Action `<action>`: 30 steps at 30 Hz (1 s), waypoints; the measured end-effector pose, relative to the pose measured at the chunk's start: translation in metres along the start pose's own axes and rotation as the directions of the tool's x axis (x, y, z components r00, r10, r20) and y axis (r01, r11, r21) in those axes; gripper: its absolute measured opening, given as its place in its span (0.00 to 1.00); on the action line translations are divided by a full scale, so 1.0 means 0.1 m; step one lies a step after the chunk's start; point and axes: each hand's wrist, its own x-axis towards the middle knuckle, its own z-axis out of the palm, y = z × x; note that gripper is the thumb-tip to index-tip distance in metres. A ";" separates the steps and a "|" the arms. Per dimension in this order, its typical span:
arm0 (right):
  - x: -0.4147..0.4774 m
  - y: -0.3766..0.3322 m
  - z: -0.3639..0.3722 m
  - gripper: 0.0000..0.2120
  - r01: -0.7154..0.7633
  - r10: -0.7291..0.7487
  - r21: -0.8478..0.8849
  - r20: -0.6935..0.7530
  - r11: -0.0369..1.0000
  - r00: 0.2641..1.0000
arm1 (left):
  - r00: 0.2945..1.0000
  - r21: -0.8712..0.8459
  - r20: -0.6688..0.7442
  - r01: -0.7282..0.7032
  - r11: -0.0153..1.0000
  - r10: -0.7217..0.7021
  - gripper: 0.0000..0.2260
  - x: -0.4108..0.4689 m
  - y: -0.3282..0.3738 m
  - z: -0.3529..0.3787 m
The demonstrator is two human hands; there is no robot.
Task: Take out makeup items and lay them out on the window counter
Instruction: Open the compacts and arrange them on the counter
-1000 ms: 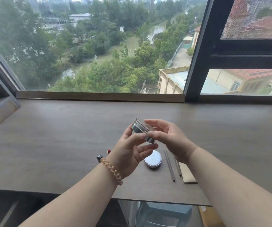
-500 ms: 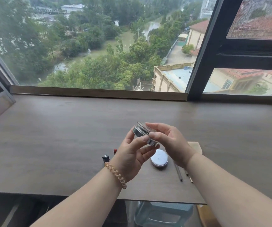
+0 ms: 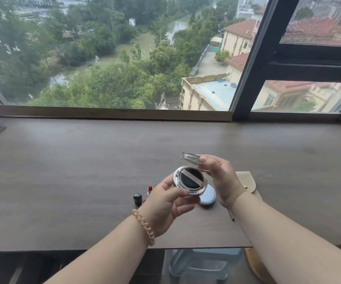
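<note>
A round silver cushion compact (image 3: 190,179) is held above the window counter (image 3: 83,160), its lid (image 3: 190,157) swung up to show a black puff with a silver strap. My left hand (image 3: 166,208) grips the base from below. My right hand (image 3: 220,177) pinches the raised lid. On the counter under my hands lie a pale blue round compact (image 3: 208,197), an uncapped red lipstick (image 3: 149,189) and its black cap (image 3: 138,198). A beige pouch (image 3: 246,181) lies behind my right wrist, with a thin pencil tip (image 3: 231,216) poking out below it.
The counter's front edge runs at the bottom, with a translucent stool (image 3: 202,263) beneath it. A dark window frame post (image 3: 247,68) rises at the back right. A low wooden sill (image 3: 112,114) borders the counter's far side.
The compact was shut in both hands; its lid is now lifted open by my right hand and the base is tilted toward me. The camera has tipped downward.
</note>
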 end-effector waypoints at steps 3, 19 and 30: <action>0.03 0.08 0.01 0.25 -0.087 0.086 -0.022 -0.035 0.996 0.996 | 0.993 0.049 -0.109 0.061 0.997 -0.056 0.21 -0.01 -0.08 -0.06; 0.18 0.51 0.04 0.17 -0.261 0.261 -0.032 -0.011 0.965 0.965 | 0.957 -0.156 -0.213 0.168 0.973 -0.199 0.14 0.10 -0.48 -0.32; 0.21 1.05 -0.35 0.10 -0.030 -0.125 -0.578 -0.228 0.815 0.966 | 0.802 -0.085 -0.587 0.077 0.993 -0.112 0.14 0.40 -0.99 -0.26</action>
